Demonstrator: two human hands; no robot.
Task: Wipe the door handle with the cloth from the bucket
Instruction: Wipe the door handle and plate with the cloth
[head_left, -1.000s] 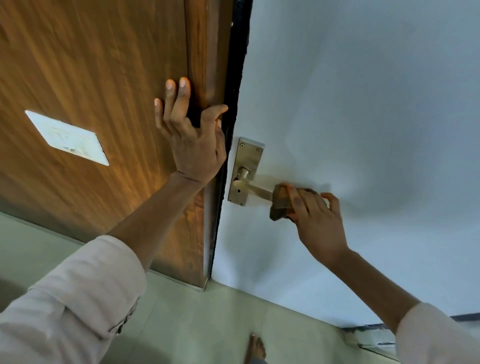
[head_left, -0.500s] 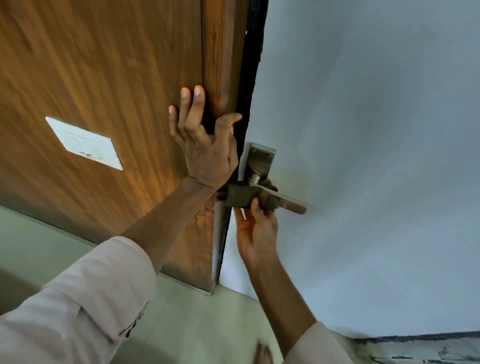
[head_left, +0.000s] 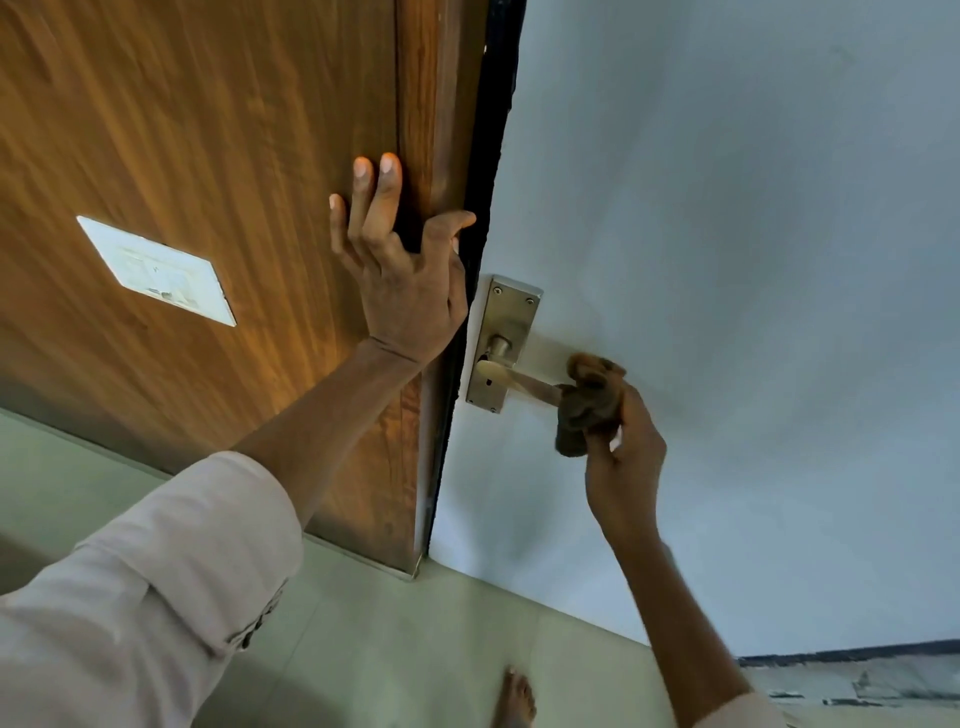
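The right hand (head_left: 626, 457) is gripping a bunched brown cloth (head_left: 589, 402) and pressing it around the free end of the door handle (head_left: 519, 382), at about three o'clock from the metal backplate (head_left: 506, 332); the lever's inner stretch, nearer the spindle, is showing bare and uncovered. The left hand (head_left: 405, 280) is lying open and flat, fingers spread, against the edge of the wooden door (head_left: 208, 156) at roughly ten o'clock from the handle, gripping nothing; it is probably steadying the door. The bucket is not in view.

Judging from this, the wipe is under way but not complete; the backplate and spindle are likely waiting their turn. The cloth is sitting right at the lever's tip, so a further outward stroke could be carrying it off the end; pressing downward could be turning the lever instead of cleaning it; and if the bracing hand is lifting away, the door may be swinging, putting the thumb beside the dark frame gap (head_left: 493, 156) at risk.
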